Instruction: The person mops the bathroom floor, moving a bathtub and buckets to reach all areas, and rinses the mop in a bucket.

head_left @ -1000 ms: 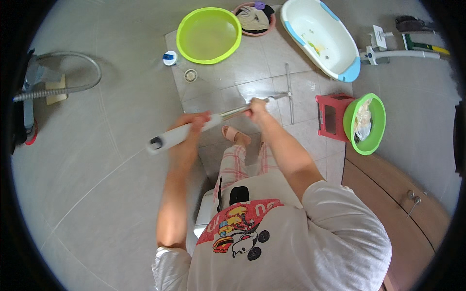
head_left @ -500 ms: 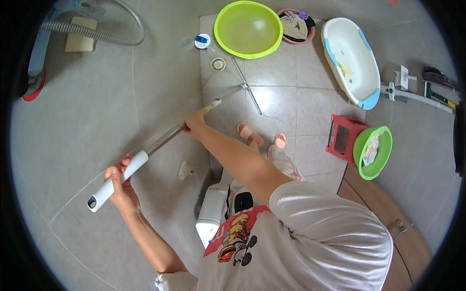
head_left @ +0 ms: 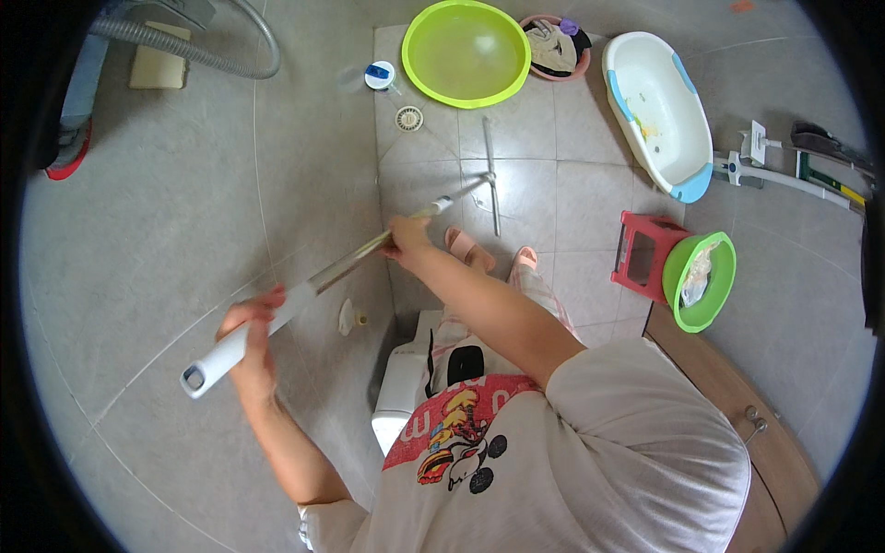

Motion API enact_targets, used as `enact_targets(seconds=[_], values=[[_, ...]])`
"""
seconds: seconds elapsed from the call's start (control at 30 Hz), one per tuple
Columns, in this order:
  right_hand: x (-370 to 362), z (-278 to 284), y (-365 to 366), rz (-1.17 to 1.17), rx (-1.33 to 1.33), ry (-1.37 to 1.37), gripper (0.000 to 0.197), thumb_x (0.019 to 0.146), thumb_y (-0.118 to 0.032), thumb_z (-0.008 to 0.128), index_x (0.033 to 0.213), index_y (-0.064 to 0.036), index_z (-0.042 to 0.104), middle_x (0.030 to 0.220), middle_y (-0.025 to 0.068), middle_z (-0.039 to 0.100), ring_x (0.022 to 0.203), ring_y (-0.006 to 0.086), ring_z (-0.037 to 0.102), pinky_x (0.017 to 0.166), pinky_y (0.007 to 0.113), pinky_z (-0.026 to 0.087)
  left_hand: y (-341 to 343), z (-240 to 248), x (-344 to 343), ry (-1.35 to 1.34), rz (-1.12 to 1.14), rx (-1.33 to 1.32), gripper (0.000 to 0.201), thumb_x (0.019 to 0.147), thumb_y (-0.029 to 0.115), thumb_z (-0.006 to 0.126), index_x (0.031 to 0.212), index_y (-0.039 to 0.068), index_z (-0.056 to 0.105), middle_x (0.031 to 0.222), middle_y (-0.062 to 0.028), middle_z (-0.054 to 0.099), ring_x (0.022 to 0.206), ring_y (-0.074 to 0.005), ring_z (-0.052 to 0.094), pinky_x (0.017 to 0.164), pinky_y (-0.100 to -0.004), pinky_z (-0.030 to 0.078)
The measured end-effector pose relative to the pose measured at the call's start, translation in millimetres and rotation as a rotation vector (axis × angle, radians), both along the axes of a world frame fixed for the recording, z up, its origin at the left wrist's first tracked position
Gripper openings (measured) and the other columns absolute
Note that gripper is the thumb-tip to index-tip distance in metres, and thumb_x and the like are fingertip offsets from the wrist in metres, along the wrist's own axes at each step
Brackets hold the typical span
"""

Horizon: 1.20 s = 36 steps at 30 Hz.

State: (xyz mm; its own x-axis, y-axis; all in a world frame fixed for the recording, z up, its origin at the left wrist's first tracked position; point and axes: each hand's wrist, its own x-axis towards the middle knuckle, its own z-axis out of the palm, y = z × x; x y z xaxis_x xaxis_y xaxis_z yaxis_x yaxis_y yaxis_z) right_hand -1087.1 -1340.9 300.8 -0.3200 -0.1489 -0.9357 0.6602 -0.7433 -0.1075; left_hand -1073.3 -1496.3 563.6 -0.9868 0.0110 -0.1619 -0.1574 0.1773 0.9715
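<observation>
A long-handled floor squeegee (head_left: pixel 346 265) slants across in front of me, its thin bar head (head_left: pixel 492 198) on the grey tiled floor. My left hand (head_left: pixel 247 348) is closed round the white grip near the upper end of the handle. Further down, my right hand (head_left: pixel 408 240) wraps round the metallic pole, just above a pale collar. The bar lies to the right of the round floor drain (head_left: pixel 409 119), beyond my pink slippers (head_left: pixel 470 249).
At the far side stand a lime-green basin (head_left: pixel 466 55), a pink basin of cloths (head_left: pixel 557 51) and a white-and-blue baby bath (head_left: pixel 659 115). A red stool (head_left: pixel 638 251) and green bowl (head_left: pixel 724 286) are at right. A white toilet (head_left: pixel 396 387) stands close by my legs.
The squeegee's bar has shifted right and turned to point more nearly straight away from me. Both hands have moved right with the handle, still gripping it.
</observation>
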Motion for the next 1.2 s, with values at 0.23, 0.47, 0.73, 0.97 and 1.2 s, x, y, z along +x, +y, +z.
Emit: enact_targets(seconds=[0.23,0.47,0.73,0.97,1.2], values=[[-31,30,7,-0.168,-0.007,-0.027,0.020,0.082,-0.016,0.040,0.100,-0.0086,0.035,0.093,0.0099,0.043,0.076,0.0199,0.048,0.058,0.032,0.046,20,-4,-46,-0.073,-0.031,-0.091,0.009,0.080,0.006,0.049,0.076,-0.001,0.053,0.088,-0.0144,0.060,0.093,-0.0283,0.055,0.089,-0.0395,0.038],[-94,14,-49,-0.235,-0.056,-0.075,0.021,0.080,-0.013,0.041,0.099,-0.0063,0.035,0.089,0.0098,0.042,0.075,0.0200,0.047,0.059,0.035,0.047,5,27,-70,0.069,-0.064,-0.128,0.009,0.080,0.004,0.049,0.074,-0.001,0.054,0.081,-0.0147,0.060,0.088,-0.0281,0.057,0.087,-0.0420,0.040],[-124,-6,-34,0.074,-0.292,0.164,0.026,0.080,-0.022,0.051,0.095,-0.0031,0.042,0.097,0.0140,0.048,0.074,0.0263,0.054,0.063,0.040,0.050,38,37,-86,0.063,0.033,-0.286,0.011,0.081,0.006,0.051,0.074,0.002,0.057,0.081,-0.0077,0.062,0.083,-0.0162,0.057,0.078,-0.0267,0.041],[-128,121,102,0.677,0.523,0.851,0.056,0.083,-0.042,0.047,0.125,-0.0056,0.040,0.124,0.0119,0.043,0.108,0.0197,0.043,0.088,0.032,0.036,101,24,-114,0.152,0.014,-0.204,0.011,0.079,0.014,0.058,0.078,0.003,0.059,0.074,-0.0006,0.059,0.072,-0.0064,0.051,0.062,-0.0208,0.039],[-102,303,147,0.657,0.376,1.787,0.044,0.083,-0.013,0.052,0.124,-0.0034,0.038,0.115,0.0096,0.049,0.109,0.0151,0.044,0.092,0.028,0.034,162,-47,-116,0.248,0.047,-0.116,0.028,0.073,0.031,0.064,0.082,0.004,0.062,0.072,-0.0048,0.061,0.066,-0.0130,0.057,0.060,-0.0287,0.044]])
